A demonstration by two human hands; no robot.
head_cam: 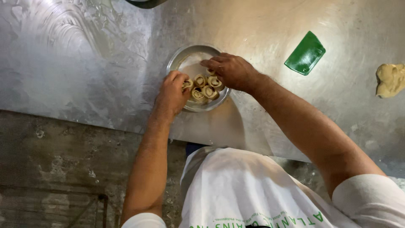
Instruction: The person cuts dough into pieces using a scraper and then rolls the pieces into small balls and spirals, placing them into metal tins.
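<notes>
While both hands touch them: five dough rolls [203,86], one pan [185,59].

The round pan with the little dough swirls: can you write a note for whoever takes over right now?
Left hand: fingertips on a dough roll at the left edge of the round metal pan.
Right hand: fingers reaching over the pan's right side, touching the spiral dough rolls. Whether either hand grips one cannot be told.
Done: several rolls sit packed together in the near half of the pan.
Left: the far half of the pan is bare. A lump of dough and a green scraper lie on the steel table to the right.
</notes>
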